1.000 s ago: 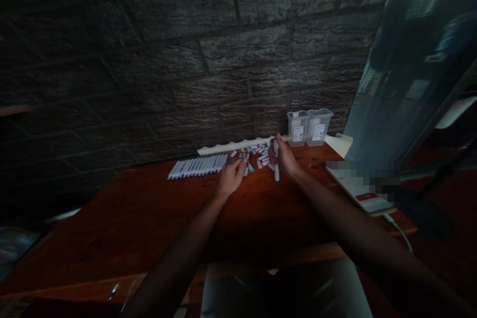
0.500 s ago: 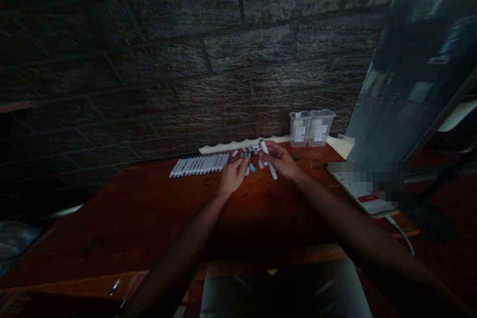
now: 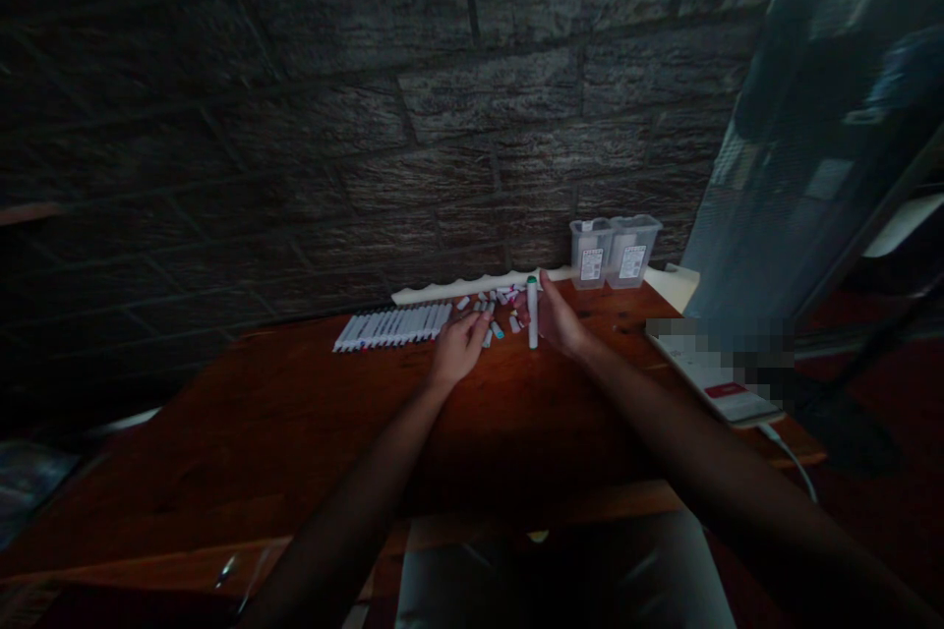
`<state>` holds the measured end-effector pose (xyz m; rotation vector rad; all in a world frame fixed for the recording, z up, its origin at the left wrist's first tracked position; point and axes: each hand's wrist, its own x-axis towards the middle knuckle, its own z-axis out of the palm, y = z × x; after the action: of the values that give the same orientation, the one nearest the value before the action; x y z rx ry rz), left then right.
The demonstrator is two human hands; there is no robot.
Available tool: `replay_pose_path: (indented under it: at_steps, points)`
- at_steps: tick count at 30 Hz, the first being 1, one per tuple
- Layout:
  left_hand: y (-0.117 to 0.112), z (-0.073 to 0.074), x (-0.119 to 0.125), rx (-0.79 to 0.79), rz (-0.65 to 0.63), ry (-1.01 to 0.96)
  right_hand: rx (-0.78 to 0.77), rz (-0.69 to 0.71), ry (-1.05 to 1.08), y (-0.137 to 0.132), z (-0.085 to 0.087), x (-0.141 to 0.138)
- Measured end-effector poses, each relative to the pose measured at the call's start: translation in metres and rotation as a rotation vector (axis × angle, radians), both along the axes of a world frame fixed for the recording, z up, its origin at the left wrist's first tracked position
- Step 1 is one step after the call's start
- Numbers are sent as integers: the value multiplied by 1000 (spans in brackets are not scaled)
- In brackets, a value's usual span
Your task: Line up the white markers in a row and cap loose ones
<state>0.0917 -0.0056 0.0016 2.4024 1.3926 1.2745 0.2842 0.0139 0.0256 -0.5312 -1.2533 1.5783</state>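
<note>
My right hand (image 3: 557, 319) grips a white marker (image 3: 532, 313) and holds it upright above the table, its green tip pointing up. My left hand (image 3: 458, 346) rests on the wooden table (image 3: 295, 413) with its fingers reaching into a scatter of loose marker caps (image 3: 496, 313); what its fingertips hold is too small to see. To the left of the caps lies a neat row of several white markers (image 3: 390, 326).
A white scalloped holder strip (image 3: 472, 286) lies along the stone wall. Two clear plastic boxes (image 3: 611, 251) stand at the back right. A white device with a cable (image 3: 719, 378) lies on the table's right edge. A grey curtain hangs at the right.
My right hand has turned the marker from tilted to upright. The left hand has stayed among the caps.
</note>
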Motion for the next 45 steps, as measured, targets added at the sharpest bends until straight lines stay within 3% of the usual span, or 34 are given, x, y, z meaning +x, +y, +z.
replay_pose_path:
  at_steps: [3,8,16,27,30,34,38,45]
  points:
    - [0,0,0,0,-1,0,20,-22,-26,-1,-2,-1]
    - [1,-1,0,2,1,-4,76,54,-1,-3,-7,-5]
    - [0,1,1,8,9,9,34,24,-47,-6,-5,-7]
    - [2,-3,-1,-25,-6,-18,179,-266,-202,5,-1,12]
    - [3,-3,-1,-35,-4,-32,246,-413,-385,12,-1,26]
    - [2,-2,-3,-28,20,-27,427,-609,-959,16,-2,42]
    - [2,-1,-3,-12,35,-36,385,-522,-1419,13,-4,45]
    - [3,-2,-4,2,73,-39,489,-505,-1622,12,-6,27]
